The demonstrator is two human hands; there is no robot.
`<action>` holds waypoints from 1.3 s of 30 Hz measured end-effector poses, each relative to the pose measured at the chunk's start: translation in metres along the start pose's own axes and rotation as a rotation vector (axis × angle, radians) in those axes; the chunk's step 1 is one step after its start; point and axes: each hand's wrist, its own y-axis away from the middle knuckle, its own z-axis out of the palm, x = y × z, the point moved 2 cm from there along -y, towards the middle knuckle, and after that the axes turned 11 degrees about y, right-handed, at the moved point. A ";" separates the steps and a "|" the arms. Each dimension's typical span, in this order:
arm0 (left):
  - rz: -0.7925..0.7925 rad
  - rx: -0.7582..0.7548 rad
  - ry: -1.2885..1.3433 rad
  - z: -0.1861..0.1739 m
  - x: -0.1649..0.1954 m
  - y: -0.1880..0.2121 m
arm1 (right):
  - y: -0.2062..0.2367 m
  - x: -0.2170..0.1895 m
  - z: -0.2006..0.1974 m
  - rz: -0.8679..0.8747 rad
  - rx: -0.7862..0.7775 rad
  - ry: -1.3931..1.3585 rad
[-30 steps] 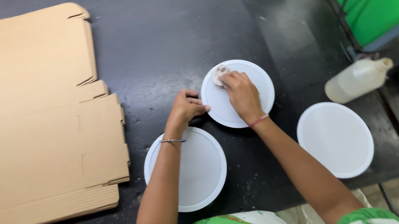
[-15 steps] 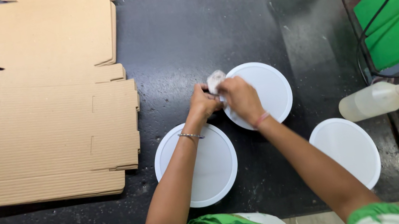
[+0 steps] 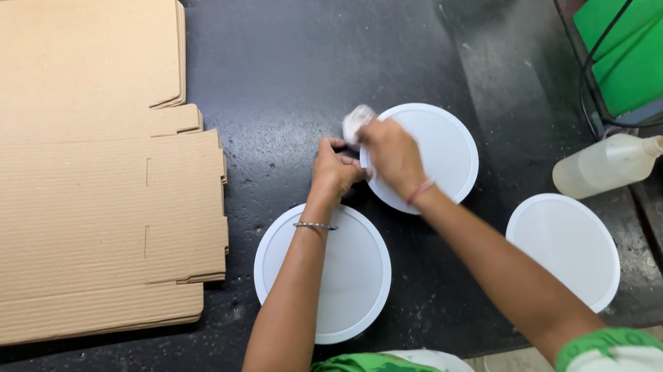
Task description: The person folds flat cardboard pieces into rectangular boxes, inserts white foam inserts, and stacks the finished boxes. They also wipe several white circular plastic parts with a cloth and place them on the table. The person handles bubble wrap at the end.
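White cloth (image 3: pixel 357 122) sat pinched in the right hand (image 3: pixel 391 154) at the upper round disc's (image 3: pixel 431 155) left rim. Half a second earlier both hands were already there; the left hand (image 3: pixel 335 172), curled shut beside it, had barely shifted, so wiping continued.

- At twelve o'clock, the dark counter (image 3: pixel 307 45) lies open to my fingers.
- Flat cardboard (image 3: pixel 64 215) blocks nine o'clock.
- A plastic bottle (image 3: pixel 605 165) and green bins (image 3: pixel 660 37) crowd three o'clock.

dark worktop (image 3: pixel 321 24), flattened cardboard (image 3: pixel 57 225), green bins (image 3: pixel 660 37)
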 end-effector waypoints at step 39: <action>-0.038 -0.194 0.149 -0.003 -0.003 0.000 | 0.067 0.045 -0.031 0.049 0.017 -0.080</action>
